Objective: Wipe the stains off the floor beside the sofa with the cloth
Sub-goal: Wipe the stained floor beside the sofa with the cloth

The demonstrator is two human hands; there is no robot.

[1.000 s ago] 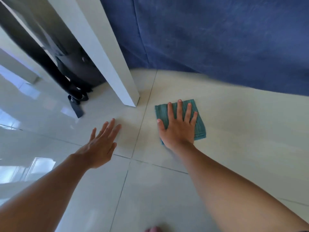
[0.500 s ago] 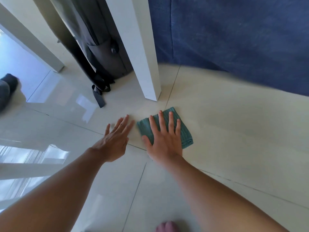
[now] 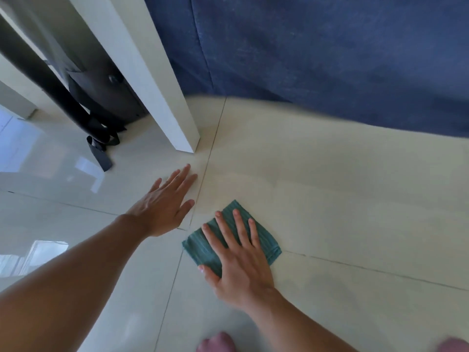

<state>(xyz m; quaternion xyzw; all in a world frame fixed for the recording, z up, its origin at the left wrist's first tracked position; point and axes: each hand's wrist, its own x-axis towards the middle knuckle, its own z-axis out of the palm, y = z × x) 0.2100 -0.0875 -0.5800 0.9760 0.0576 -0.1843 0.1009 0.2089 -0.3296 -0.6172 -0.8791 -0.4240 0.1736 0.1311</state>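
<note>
A folded teal cloth [image 3: 267, 240] lies flat on the pale tiled floor [image 3: 342, 199], over a crossing of tile joints. My right hand [image 3: 241, 265] presses down on it with the palm flat and the fingers spread, covering most of it. My left hand [image 3: 166, 205] rests flat on the bare tile just left of the cloth, fingers apart, holding nothing. The blue sofa [image 3: 330, 59] rises along the far side of the floor. No stain shows clearly on the tiles around the cloth.
A white furniture leg [image 3: 165, 90] stands on the floor just beyond my left hand. Behind it leans a dark bag [image 3: 101, 95] with a strap [image 3: 101, 154] trailing on the tile. My toes [image 3: 215, 342] show at the bottom edge.
My right hand has slid the cloth toward me, away from the white leg, onto the tile joint crossing. My left hand stays flat on the floor beside it.
</note>
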